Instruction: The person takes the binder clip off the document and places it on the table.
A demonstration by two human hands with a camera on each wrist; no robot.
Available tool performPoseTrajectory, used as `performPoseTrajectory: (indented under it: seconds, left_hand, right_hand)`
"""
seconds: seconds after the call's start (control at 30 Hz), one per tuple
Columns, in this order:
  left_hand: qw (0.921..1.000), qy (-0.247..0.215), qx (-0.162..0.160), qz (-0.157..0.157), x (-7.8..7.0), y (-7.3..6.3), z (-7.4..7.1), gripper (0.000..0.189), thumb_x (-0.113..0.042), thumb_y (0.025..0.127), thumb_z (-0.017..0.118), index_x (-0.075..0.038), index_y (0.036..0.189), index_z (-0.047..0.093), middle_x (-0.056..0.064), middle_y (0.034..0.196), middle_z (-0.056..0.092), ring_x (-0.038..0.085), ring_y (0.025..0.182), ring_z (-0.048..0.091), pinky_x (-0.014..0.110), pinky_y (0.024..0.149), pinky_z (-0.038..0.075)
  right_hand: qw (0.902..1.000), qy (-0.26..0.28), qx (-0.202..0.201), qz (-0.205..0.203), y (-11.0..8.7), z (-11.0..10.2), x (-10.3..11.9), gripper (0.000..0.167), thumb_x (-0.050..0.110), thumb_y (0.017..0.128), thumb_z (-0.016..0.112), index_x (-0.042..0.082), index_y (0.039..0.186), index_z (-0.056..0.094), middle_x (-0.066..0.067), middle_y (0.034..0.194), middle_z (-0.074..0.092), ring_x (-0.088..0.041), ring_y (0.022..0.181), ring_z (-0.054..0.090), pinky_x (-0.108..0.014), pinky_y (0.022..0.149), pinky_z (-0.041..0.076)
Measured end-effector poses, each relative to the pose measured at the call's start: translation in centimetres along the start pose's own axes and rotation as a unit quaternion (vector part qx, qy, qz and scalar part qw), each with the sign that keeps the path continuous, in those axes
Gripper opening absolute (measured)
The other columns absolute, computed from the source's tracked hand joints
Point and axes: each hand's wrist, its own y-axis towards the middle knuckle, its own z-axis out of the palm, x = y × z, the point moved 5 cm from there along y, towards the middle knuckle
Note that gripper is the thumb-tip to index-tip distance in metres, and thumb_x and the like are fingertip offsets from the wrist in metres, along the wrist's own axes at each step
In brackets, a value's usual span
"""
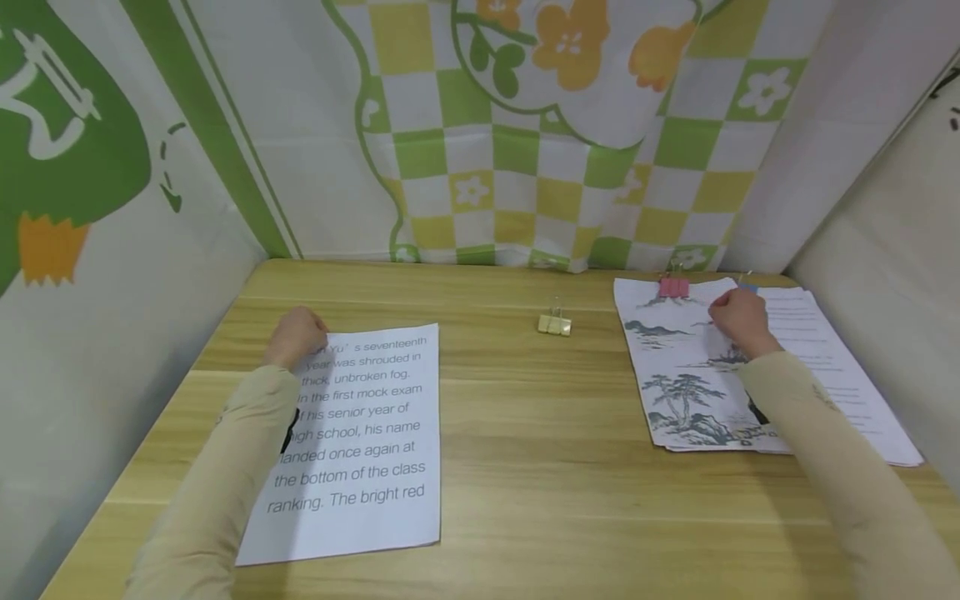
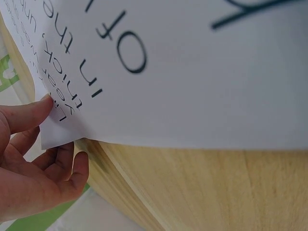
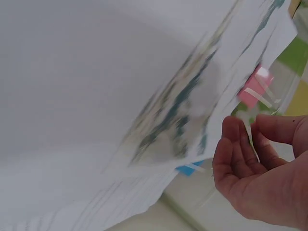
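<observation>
My left hand [image 1: 297, 337] pinches the top left corner of a sheet of paper [image 1: 375, 525] printed with large English text. In the left wrist view the thumb [image 2: 33, 113] lies on the printed side, with fingers behind the corner. My right hand [image 1: 742, 321] hovers at the upper right edge of a sheet with an ink landscape drawing [image 1: 678, 392]. Its fingers are loosely curled, and nothing shows between thumb and fingertips in the right wrist view. A pink binder clip [image 1: 674, 287] grips that sheet's top edge.
Under the landscape sheet's right side lies a text-printed stack [image 1: 825, 375], with a blue binder clip [image 1: 748, 286] at its top, partly behind my right hand. A gold binder clip [image 1: 554, 324] sits on the wooden table [image 1: 540, 467]. Patterned cloth [image 1: 517, 192] hangs behind.
</observation>
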Motion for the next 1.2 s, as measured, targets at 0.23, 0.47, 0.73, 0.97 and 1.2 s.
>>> performPoseTrajectory:
  seconds: [0.23, 0.47, 0.73, 0.97, 1.2]
  left_hand:
    - [0.9998, 0.008, -0.006, 0.019, 0.1, 0.1, -0.1, 0.028, 0.002, 0.079, 0.052, 0.012, 0.103, 0.061, 0.028, 0.102, 0.063, 0.037, 0.091, 0.058, 0.044, 0.08, 0.048]
    - [0.9998, 0.007, -0.005, 0.015, -0.4, 0.2, 0.1, 0.028, 0.001, 0.078, 0.053, 0.011, 0.103, 0.062, 0.027, 0.104, 0.063, 0.036, 0.092, 0.058, 0.044, 0.081, 0.047]
    - [0.9991, 0.013, -0.004, 0.041, -1.2, 0.3, 0.8, 0.031, 0.0, 0.077, 0.053, 0.011, 0.104, 0.062, 0.028, 0.105, 0.063, 0.037, 0.092, 0.058, 0.046, 0.085, 0.046]
    - [0.9996, 0.011, 0.005, 0.027, -1.8, 0.4, 1.2, 0.029, 0.0, 0.081, 0.051, 0.01, 0.107, 0.061, 0.028, 0.109, 0.061, 0.037, 0.097, 0.057, 0.047, 0.088, 0.046]
    - [0.9995, 0.018, 0.001, 0.026, -2.1, 0.4, 1.2, 0.026, 0.0, 0.081, 0.052, 0.008, 0.104, 0.062, 0.026, 0.106, 0.062, 0.035, 0.094, 0.057, 0.045, 0.084, 0.046]
  right_hand:
    - [0.9965, -0.009, -0.001, 0.083, -1.4, -1.5, -3.8, 0.03, 0.008, 0.079, 0.046, -0.018, 0.086, 0.057, -0.037, 0.088, 0.058, -0.049, 0.08, 0.053, -0.05, 0.063, 0.045]
    - [0.9942, 0.007, 0.013, 0.106, -2.6, -1.5, -5.4, 0.032, 0.008, 0.079, 0.049, -0.021, 0.092, 0.051, -0.038, 0.092, 0.054, -0.05, 0.085, 0.052, -0.052, 0.068, 0.046]
    - [0.9914, 0.021, 0.01, 0.128, -4.1, -1.7, -6.7, 0.03, 0.008, 0.079, 0.047, -0.021, 0.087, 0.05, -0.037, 0.084, 0.053, -0.047, 0.079, 0.05, -0.051, 0.067, 0.045]
    - [0.968, 0.079, 0.046, 0.233, -5.2, -1.1, -8.5, 0.053, 0.014, 0.087, 0.043, -0.027, 0.12, 0.035, -0.042, 0.119, 0.041, -0.047, 0.103, 0.044, -0.058, 0.093, 0.041]
    - [0.9717, 0.081, 0.033, 0.219, -5.1, -1.2, -8.8, 0.048, 0.012, 0.086, 0.039, -0.024, 0.116, 0.043, -0.042, 0.12, 0.043, -0.05, 0.106, 0.045, -0.055, 0.093, 0.041]
